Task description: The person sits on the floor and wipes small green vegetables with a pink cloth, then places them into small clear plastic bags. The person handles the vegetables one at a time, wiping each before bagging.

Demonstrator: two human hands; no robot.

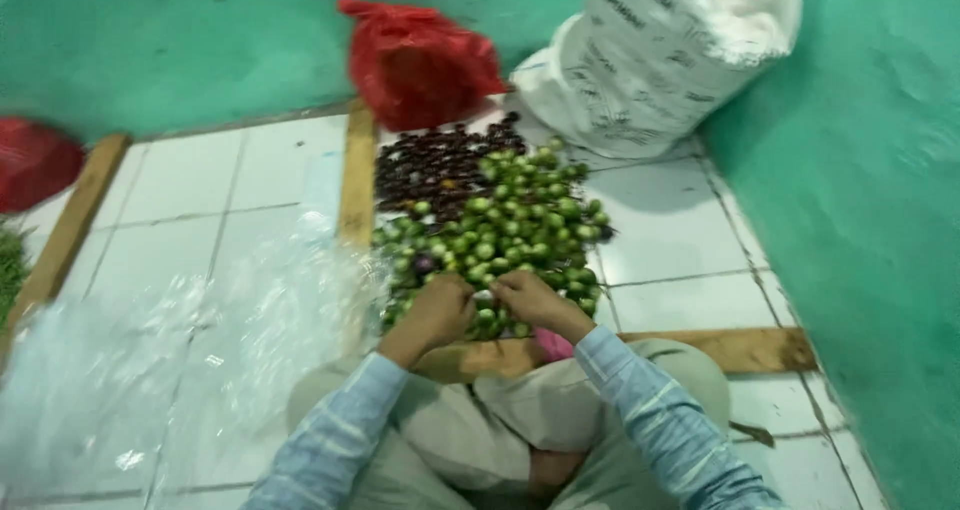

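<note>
A heap of small round green fruits (pixel 505 225) lies on the white tiled floor in front of me, with a patch of dark purple-brown ones (pixel 435 165) behind it. My left hand (pixel 436 310) and my right hand (pixel 527 298) meet at the near edge of the heap, fingers curled together over a few green fruits. The picture is blurred, so what each hand pinches is unclear. Both arms wear blue striped sleeves, and my crossed legs are below.
Clear plastic bags (pixel 180 350) lie crumpled at my left. Wooden slats (pixel 357 175) frame the heap, one at the front right (pixel 735 348). A red plastic bag (pixel 425 65) and a white sack (pixel 660 55) lean on the green wall behind. Another red bag (pixel 35 162) sits far left.
</note>
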